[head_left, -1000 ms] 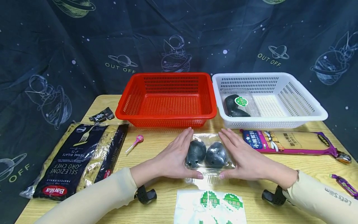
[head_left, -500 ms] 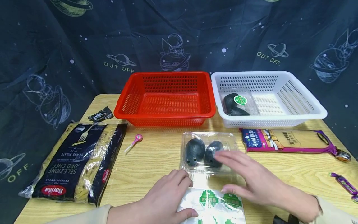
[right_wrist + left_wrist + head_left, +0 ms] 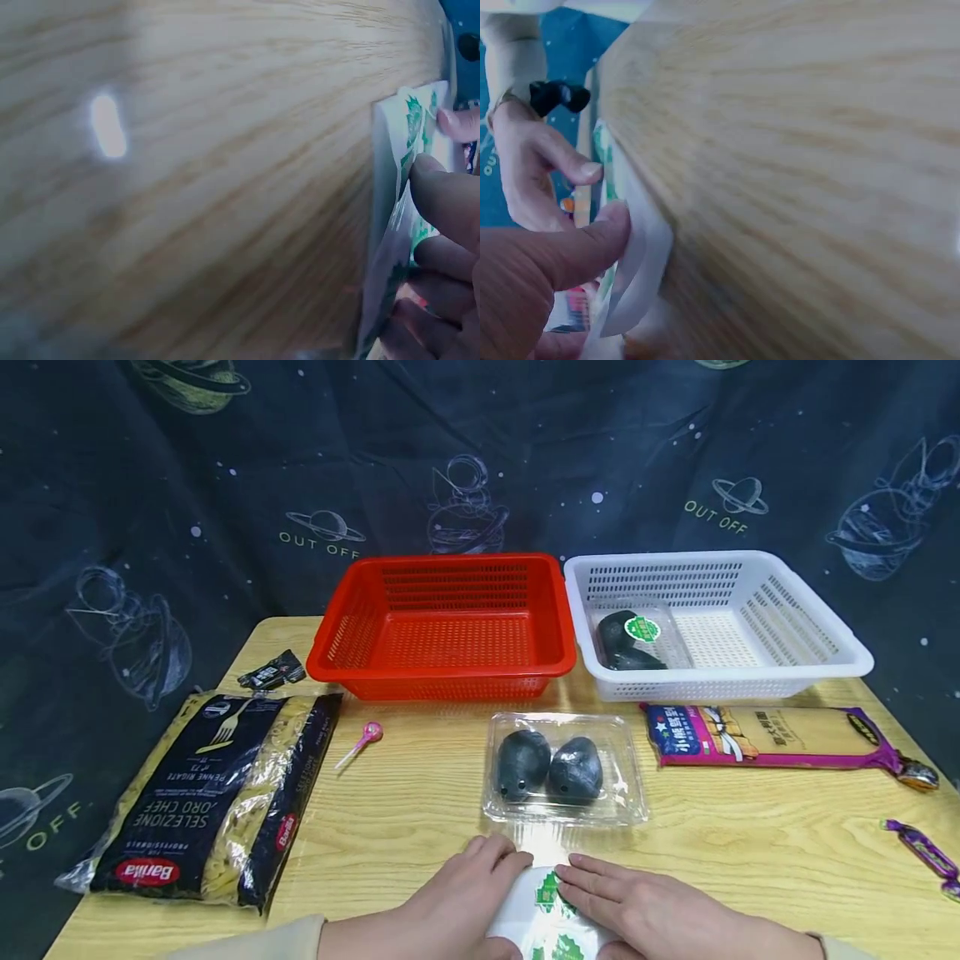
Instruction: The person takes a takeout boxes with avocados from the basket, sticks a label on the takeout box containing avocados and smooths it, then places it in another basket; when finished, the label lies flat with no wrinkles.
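A white sheet of green-printed stickers (image 3: 517, 906) is lifted at the table's front edge, bent between both hands. My left hand (image 3: 453, 906) grips its left side, its thumb pressed on the sheet in the left wrist view. On the other side, my right hand (image 3: 645, 906) holds the sheet, with fingertips lying over a green sticker (image 3: 547, 892). The right wrist view shows that thumb at the sheet's edge; whether a sticker is lifting cannot be told. Just beyond the hands lies a closed clear plastic box (image 3: 626, 777) with two dark avocado-like fruits (image 3: 576, 768) inside.
Behind stand a red basket (image 3: 442, 687) and a white basket (image 3: 795, 672); the white one holds a stickered clear box (image 3: 671, 627). Penne bag (image 3: 202, 793), black-wrapped candy (image 3: 273, 671) and lollipop (image 3: 371, 733) lie left. Spaghetti pack (image 3: 787, 737) and purple-wrapped candy (image 3: 926, 852) lie right.
Both hands have left the clear box and moved down toward the front edge. They have taken hold of the sticker sheet, which was lying flat and is now raised and bent.
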{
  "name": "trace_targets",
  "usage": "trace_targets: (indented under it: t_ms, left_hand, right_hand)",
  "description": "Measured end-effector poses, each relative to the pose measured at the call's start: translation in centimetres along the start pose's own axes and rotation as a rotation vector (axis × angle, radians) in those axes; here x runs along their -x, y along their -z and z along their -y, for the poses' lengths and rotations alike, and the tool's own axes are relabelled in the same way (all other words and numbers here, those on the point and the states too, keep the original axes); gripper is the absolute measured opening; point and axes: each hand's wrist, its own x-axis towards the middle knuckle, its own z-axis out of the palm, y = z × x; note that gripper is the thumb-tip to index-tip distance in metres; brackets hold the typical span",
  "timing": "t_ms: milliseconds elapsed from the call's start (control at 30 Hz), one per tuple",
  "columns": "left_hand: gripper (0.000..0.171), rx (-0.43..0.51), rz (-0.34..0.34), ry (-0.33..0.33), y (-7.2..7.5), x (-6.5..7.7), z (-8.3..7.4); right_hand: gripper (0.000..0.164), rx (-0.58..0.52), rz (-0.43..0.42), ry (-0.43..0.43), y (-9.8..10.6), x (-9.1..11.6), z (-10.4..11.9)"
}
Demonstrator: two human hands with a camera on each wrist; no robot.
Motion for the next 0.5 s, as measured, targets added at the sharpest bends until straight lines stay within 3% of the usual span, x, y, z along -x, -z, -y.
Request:
trace_targets:
  t_ms: [167, 333, 500]
  left_hand:
    - [0.060, 0.289, 0.098, 0.188, 0.5, -1.3, -0.4]
    - [0.028, 0.584, 0.072, 0.246, 0.7, -2.0, -0.1]
    - [0.021, 0.909, 0.052, 0.364, 0.2, -2.3, 0.3]
  right_hand:
    - [0.061, -0.006, -0.013, -0.022, -0.2, 0.0, 0.0]
    - [0.075, -0.070, -0.018, -0.069, 0.0, -0.2, 0.1]
    - [0.083, -0.108, -0.018, -0.086, 0.3, -0.4, 0.2]
